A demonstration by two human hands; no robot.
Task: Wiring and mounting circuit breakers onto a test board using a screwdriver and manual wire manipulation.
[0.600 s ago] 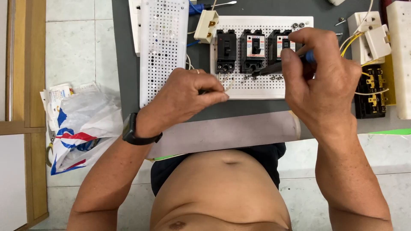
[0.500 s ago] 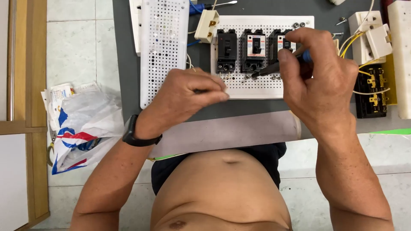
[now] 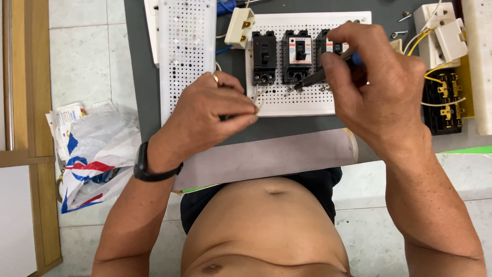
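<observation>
Barely moved: right hand fingers clamp screwdriver, left hand pinches wire; grey bench, tiled floor.

Your desk carries two perforated boards side by side: the tall board lies to the left, the wide board to the right. On the wide board three breakers stand in a row along its far part. A small socket block sits between the boards, at the far end. A terminal block lies at the desk's right edge, with a switch box behind it. Left of the desk, a plastic bag lies on the floor.
</observation>
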